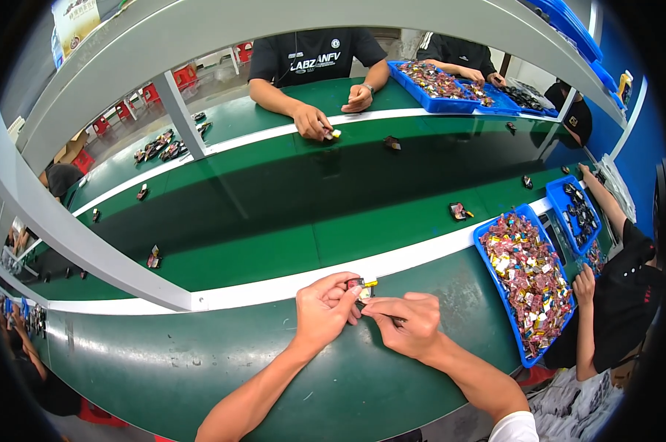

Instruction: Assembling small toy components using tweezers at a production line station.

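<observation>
My left hand point(324, 309) is closed around a small black part with red, white and yellow pieces point(363, 289), held over the near green worktop. Thumb and fingers grip it from the left, and a yellow bit sticks out to the right. From the other side, my right hand point(408, 323) pinches at the lower end of the same part, where something dark shows between its fingertips. The fingers hide much of the piece, so its exact kind cannot be told. Right of my hands stands a blue tray point(526, 352) heaped with small pink, yellow and white pieces point(528, 280).
Beyond a white rail point(259, 285) runs a dark green conveyor belt point(274, 199) with scattered small parts point(460, 212). Across it, a person's hands point(314, 121) handle a similar piece. A grey frame post point(90, 243) rises at left. Another worker's arm point(585, 317) reaches beside the trays.
</observation>
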{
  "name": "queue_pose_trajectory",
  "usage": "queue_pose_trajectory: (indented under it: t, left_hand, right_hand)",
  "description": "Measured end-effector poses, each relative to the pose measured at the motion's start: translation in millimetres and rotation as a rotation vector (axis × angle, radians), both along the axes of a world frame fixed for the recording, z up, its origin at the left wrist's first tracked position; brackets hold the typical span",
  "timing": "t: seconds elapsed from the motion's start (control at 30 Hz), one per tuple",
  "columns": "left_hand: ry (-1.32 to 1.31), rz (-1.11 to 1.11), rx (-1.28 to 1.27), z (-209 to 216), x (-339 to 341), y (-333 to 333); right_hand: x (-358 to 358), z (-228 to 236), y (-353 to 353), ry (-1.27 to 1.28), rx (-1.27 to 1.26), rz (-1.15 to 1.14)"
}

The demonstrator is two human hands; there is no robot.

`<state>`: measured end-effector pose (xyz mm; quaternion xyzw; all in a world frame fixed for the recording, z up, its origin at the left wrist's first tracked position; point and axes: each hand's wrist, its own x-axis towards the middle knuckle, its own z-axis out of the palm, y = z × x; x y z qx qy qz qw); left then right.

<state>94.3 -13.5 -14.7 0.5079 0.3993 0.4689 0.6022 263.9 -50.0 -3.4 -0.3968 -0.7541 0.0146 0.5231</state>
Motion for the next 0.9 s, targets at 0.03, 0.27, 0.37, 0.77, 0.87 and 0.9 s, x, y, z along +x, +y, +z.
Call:
queue_pose_trajectory:
  t: [0.03,0.27,0.37,0.77,0.87,0.9]
  left_hand:
    - [-0.001,-0.007,0.004,-1,0,0]
    - [0.082,0.172,0.021,3,-5,15]
    - [0.126,0.354,0.153,-1,-36,56]
    - [1.140,0.580,0.868,41,-53,124]
    - [0.701,-0.022,0.373,54,50,141]
    - [0.696,-0.175,0.447,49,69,151]
  right_hand:
    - [0,-2,0,-0.001,-0.008,0.009]
    - [-1,-4,7,0.128,0.039,0.001]
    - [6,5,7,0.160,0.046,-0.049]
    - [0,-8,9,0.164,0.037,-0.018]
    - [9,-15,11,0.131,0.016,-0.039]
    - [5,-12,9,0.126,0.026,-0.026]
